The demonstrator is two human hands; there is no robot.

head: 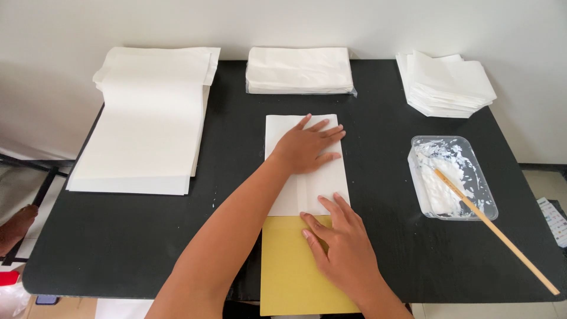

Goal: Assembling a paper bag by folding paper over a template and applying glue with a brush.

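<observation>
1. Wall (354,23): plain off-white, running behind the full width of the table.
2. Table (147,236): matte black top with rounded corners, set against the wall.
3. Frame (35,171): dark metal bars, visible left of the table.
4. Floor (540,177): pale tiles, visible at right.
5. Lighting: soft, even daylight; shadows faint.

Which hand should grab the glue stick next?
Probably the right hand. It lies at the near end of the white paper, on the same side as the stick in the glue tray. The left hand would have to cross over it.
</observation>
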